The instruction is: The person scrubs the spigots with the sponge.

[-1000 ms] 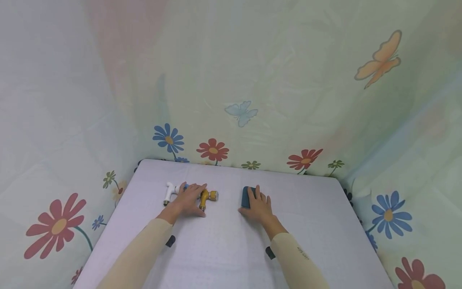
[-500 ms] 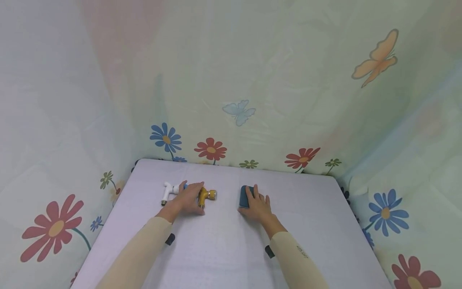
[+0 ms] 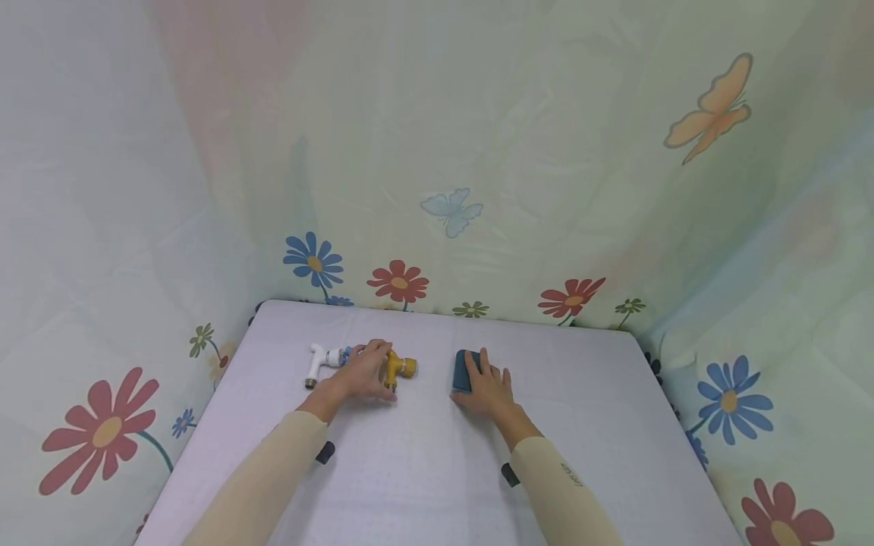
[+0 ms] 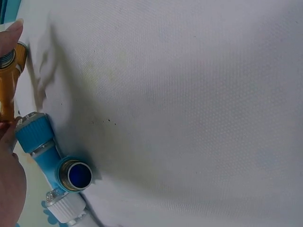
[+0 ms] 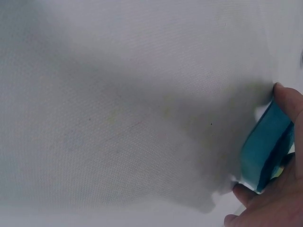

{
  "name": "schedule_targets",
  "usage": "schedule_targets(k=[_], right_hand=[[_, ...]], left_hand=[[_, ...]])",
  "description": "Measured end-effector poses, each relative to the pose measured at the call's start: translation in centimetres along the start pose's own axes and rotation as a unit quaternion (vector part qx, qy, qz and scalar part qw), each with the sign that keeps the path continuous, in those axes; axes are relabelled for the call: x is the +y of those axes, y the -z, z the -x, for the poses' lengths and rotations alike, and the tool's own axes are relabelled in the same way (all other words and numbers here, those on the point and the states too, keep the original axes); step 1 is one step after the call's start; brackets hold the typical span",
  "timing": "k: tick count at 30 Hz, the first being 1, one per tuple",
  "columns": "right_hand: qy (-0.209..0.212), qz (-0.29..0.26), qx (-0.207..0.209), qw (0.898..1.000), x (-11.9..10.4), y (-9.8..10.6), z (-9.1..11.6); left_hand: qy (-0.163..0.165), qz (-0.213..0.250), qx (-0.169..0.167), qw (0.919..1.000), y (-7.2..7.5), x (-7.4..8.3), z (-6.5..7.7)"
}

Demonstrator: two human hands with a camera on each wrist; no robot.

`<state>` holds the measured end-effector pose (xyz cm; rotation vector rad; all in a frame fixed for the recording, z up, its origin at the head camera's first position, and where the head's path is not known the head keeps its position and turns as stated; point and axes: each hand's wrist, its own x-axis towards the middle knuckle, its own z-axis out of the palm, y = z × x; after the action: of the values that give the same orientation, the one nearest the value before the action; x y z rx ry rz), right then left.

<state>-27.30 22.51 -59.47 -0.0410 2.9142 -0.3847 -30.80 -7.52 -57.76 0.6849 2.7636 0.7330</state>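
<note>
Yellow tap [image 3: 392, 369] is sitting approx 11 o'clock from the table's [image 3: 423, 455] middle, L hand [image 3: 364, 375] pinching it btwn thumb & fingers; long axis is running approx 12–6, threaded end pointing to 6 o'clock, knob to 3. Blue tap [image 4: 46, 158] & white tap [image 3: 315, 368] are lying at 9 o'clock. Teal block [image 3: 462, 371] is resting at 3 o'clock, also running approx 12–6, R hand [image 3: 488, 390] gripping it. Vs 0.5 s ago, yellow tap is shifting twd 3 o'clock; teal block is staying put.
</note>
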Motion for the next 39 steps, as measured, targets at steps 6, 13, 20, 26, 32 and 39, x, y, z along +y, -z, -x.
schedule_targets(k=[6,13,20,26,32,39], right_hand=[[-0.002,-0.003,-0.007,1.000,0.0,0.1,0.2],[0.001,0.003,-0.008,1.000,0.1,0.5,0.5],[0.006,0.009,0.001,1.000,0.3,0.7,0.4],[0.016,0.010,0.031,0.999,0.5,0.7,0.5],[0.018,-0.016,0.052,0.998,0.4,0.8,1.0],[0.031,-0.031,0.071,0.997,0.4,0.1,1.6]], left_hand=[[-0.007,-0.002,-0.001,1.0000,0.2,0.2,0.2],[-0.021,-0.020,0.004,0.9996,0.1,0.3,0.2],[-0.024,-0.016,0.018,0.9994,0.1,0.4,0.6],[-0.041,0.016,0.051,0.9977,0.0,0.6,1.2],[-0.049,0.026,0.074,0.9957,-0.2,0.7,1.8],[-0.054,0.041,0.087,0.9939,-0.4,0.9,2.4]])
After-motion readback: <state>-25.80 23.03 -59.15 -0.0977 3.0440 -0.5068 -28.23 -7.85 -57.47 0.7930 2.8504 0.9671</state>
